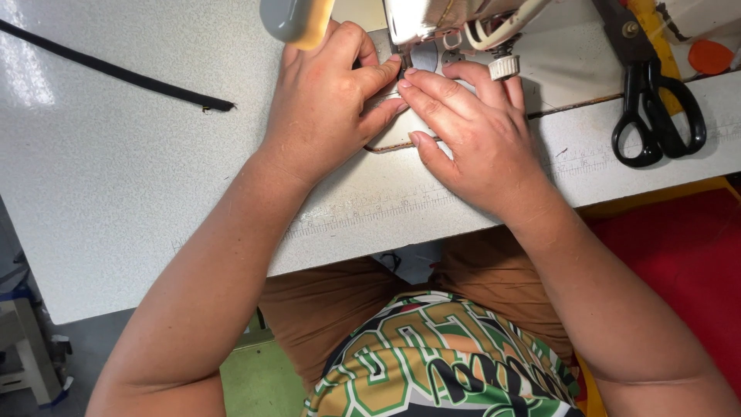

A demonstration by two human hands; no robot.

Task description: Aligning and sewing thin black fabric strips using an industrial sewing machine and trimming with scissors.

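Note:
My left hand (328, 104) and my right hand (475, 131) lie side by side on a small beige piece of material (390, 137) under the head of a sewing machine (440, 19). Fingertips of both hands press the piece flat right at the needle area, next to a round grey plate (423, 56). Most of the piece is hidden beneath my fingers; only its brown-edged front rim shows.
Black scissors (652, 108) lie on the table at the right, beside an orange round object (710, 55). A long black strip (116, 71) crosses the grey speckled table (116, 193) at the left. A ruler scale runs along the table's front edge. Red cloth lies lower right.

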